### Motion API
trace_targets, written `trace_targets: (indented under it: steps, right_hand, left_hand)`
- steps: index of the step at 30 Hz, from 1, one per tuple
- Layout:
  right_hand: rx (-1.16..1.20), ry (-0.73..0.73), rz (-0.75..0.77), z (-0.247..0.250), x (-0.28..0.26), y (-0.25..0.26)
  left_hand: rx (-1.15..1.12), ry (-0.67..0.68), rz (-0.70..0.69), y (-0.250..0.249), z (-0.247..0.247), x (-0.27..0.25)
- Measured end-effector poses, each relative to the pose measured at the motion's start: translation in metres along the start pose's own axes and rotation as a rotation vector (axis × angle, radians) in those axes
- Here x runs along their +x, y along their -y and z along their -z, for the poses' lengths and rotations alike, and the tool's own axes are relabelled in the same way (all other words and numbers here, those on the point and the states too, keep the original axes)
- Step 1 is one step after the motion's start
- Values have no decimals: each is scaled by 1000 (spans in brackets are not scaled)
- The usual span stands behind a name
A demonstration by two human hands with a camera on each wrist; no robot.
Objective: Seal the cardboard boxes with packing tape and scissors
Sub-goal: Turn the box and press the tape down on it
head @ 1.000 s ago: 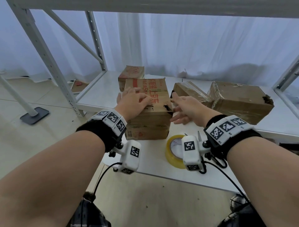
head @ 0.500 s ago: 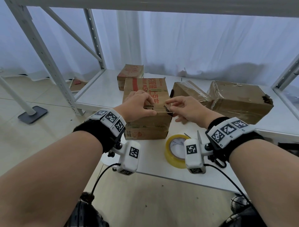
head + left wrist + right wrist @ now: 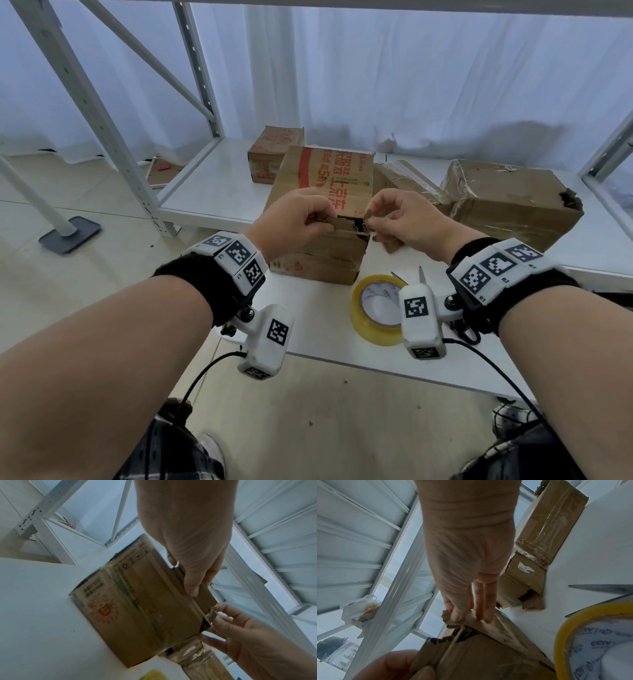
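- Since the earlier frame both hands have lifted slightly at the near top edge of the printed box (image 3: 318, 205), whose lid now tips up toward the camera, and the right hand has pulled a torn scrap of cardboard (image 3: 368, 216) up at the corner.
- The left hand (image 3: 291, 222) has its fingers curled over the flap edge at the centre of the head view, thumb against the front face: clamped on the box.
- The right hand (image 3: 407, 219) pinches the ragged scrap between thumb and forefinger, just right of the left hand; the other fingers stretch along the taped corner in the right wrist view.
- A dark gap shows between the two hands where the flap is torn.
- The tape roll (image 3: 375, 310), yellow-edged, lies flat on the white shelf (image 3: 212, 178) in the lower centre, just in front of the box.
- The scissors (image 3: 422, 275) lie beside the roll, mostly hidden behind the right wrist camera; their blades show at the right edge of the right wrist view.
- Three other boxes sit behind: a small one (image 3: 275, 152) upper centre, a tape-wrapped one (image 3: 407, 181), and a large battered one (image 3: 510, 202) at right.
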State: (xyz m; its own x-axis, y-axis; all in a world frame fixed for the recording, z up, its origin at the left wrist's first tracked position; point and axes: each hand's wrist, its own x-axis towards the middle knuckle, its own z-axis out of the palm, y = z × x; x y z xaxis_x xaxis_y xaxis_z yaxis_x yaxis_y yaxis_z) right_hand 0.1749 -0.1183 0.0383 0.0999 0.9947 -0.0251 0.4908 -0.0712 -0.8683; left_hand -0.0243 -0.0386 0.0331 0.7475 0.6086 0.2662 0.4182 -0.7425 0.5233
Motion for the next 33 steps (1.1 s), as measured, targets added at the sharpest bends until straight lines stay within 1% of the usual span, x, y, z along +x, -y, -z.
trace_targets:
  steps: [2, 4, 6, 8, 10, 14, 15, 17, 18, 20, 21, 23, 24, 28, 30, 33]
  right_hand:
    - [-3, -30, 22, 0, 0, -3]
    - [-9, -23, 16, -1, -2, -4]
    - [-14, -6, 1, -6, -5, -4]
    - [-8, -20, -19, -12, -7, -4]
    - [9, -46, -30, -18, -10, -2]
    - [-8, -94, -18, -26, -13, 2]
    - [-5, -101, -25, -28, -14, 3]
    - [8, -89, -45, -30, -17, 3]
    - [15, -72, -53, -31, -18, 3]
    - [49, -31, -67, -31, -21, 3]
    - [72, -20, -77, -31, -22, 2]
    - [92, -17, -73, -30, -23, 2]
    - [83, -24, -57, -30, -24, 1]
    - [44, -90, -3, -24, -20, -4]
    - [34, -117, 7, -22, -18, -8]
    - [-41, -113, -18, -22, -16, -14]
  left_hand:
    - [-2, -58, -17, -1, -2, -2]
    - [-21, -36, -4, 1, -2, -5]
    - [-45, 25, 38, 3, 1, -7]
    - [-88, 58, 92, 2, 3, -10]
    - [-85, 47, 140, 1, 6, -12]
    - [14, -10, 227, -2, 4, -11]
    - [78, -33, 270, -3, 3, -11]
    - [214, -77, 412, -5, 0, -12]
    - [230, -86, 485, -5, -1, -13]
    - [141, -66, 589, -4, 0, -16]
    - [60, -49, 610, -2, 0, -17]
    - [-73, -24, 590, 1, 1, -20]
    - [-102, -19, 566, 1, 1, -21]
    - [-146, -2, 515, 2, -5, -25]
    - [-185, -22, 511, 2, -9, -28]
    - [-172, -34, 501, 4, -14, -30]
